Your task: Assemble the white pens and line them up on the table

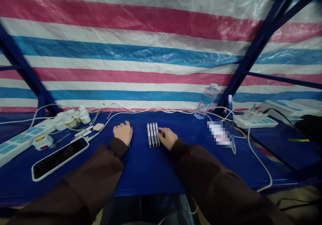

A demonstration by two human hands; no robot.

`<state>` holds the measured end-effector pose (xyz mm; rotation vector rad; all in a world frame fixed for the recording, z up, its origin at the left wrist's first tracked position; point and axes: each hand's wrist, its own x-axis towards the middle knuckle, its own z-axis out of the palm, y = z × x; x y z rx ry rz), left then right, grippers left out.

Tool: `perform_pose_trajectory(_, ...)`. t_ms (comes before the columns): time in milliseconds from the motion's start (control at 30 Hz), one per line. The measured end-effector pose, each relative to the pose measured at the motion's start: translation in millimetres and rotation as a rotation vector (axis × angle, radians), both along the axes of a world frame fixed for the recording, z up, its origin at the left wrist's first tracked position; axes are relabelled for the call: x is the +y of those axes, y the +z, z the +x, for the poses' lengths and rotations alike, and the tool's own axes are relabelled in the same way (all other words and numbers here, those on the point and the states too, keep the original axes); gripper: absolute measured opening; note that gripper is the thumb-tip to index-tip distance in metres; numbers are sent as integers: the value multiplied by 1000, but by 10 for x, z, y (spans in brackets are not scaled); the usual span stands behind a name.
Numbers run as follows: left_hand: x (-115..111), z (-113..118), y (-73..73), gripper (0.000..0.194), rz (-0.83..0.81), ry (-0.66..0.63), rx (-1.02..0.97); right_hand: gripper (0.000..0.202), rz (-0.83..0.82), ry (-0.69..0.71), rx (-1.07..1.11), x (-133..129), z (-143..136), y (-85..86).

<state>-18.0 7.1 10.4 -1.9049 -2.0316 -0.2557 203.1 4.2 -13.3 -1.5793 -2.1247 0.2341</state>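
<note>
Several white-and-grey pens point(153, 135) lie side by side in an upright row on the blue table. My right hand point(168, 138) is at the right side of this row, its thumb and index fingertips slightly apart and against the rightmost pen, not wrapped round it. To the left of the row, separated by a gap, my left hand point(123, 133) rests low over the table with curled fingers. A thin pen tip point(129, 145) pokes out beneath it; the rest of that pen is hidden by the hand.
At the left are a phone point(60, 158), a power strip point(27, 138), a white plug point(42, 142), an earbud case point(98, 127) and cables. A clear bottle point(206, 101) stands at the back right, near a blurred packet point(221, 134) and another power strip point(255, 120).
</note>
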Motion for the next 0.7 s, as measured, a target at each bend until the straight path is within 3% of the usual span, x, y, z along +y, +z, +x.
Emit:
perform_pose_trajectory(100, 15, -34, -53, 42, -59, 24, 15, 31, 7, 9, 8, 4, 2, -8)
perform_pose_trajectory(233, 34, -47, -89, 50, -113, -45, 11, 32, 6, 6, 11, 7, 5, -14)
perform_pose_trajectory(467, 75, -15, -41, 49, -7, -155, -40, 32, 14, 15, 12, 11, 4, -10)
perform_pose_trajectory(567, 82, -2, -32, 39, 158, -321, -75, 34, 20, 19, 26, 19, 6, -19)
perform_pose_trajectory(700, 44, 10, -21, 26, 384, -753, -149, 40, 43, 14, 62, 34, 14, -42)
